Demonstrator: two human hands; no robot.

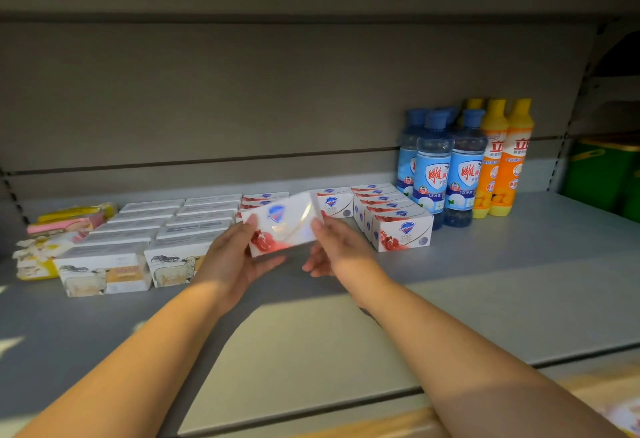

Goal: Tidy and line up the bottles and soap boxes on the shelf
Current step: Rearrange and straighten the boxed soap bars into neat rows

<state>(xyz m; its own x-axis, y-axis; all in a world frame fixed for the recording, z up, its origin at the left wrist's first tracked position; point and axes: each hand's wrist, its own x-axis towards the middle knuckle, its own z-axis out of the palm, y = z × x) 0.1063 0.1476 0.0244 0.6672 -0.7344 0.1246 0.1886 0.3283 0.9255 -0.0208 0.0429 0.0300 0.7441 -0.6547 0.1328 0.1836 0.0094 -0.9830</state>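
Grey shelf (519, 264) (soap boxes (403, 235), bottles (433, 174))

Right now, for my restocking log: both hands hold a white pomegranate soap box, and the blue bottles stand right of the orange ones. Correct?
No. The head view shows the blue bottles left of the orange bottles, not right. The left hand and right hand do hold the white pomegranate soap box.

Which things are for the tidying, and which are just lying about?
For the job: held soap box, in left hand and right hand; red soap boxes; sheep soap boxes; blue bottles; orange bottles; shelf.
Just lying about: green container at far right; blurry goods on the shelf below.
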